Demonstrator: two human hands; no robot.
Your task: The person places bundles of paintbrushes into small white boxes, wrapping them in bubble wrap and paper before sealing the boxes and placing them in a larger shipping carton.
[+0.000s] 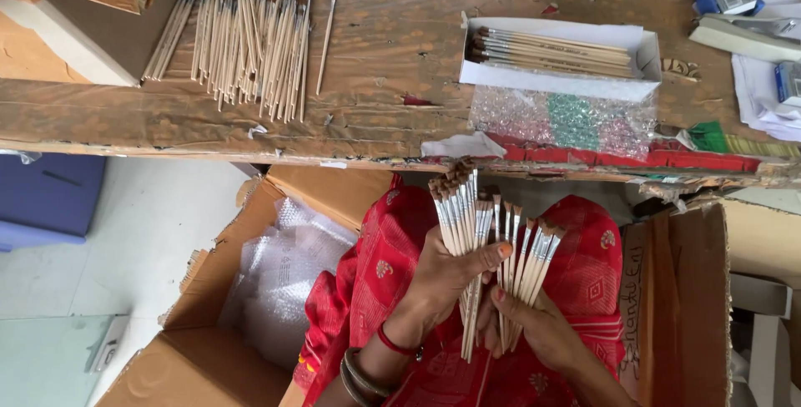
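Loose pile of brushes [242, 35] lies unsorted on the wooden table [392, 106]; white box [559, 56] part-filled; left hand [442, 278] clasps a brush bundle [457, 207] over the lap; right hand [534, 323] pinches a smaller fan of brushes [530, 252].

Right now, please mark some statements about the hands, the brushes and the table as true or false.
1. Both hands hold brushes. True: the left hand grips a bundle, the right hand a smaller fan.
2. The white box is empty. False: brushes lie in it.
3. Loose brushes lie on the table. True.
4. The carton on the floor holds brushes. False: it holds bubble wrap.
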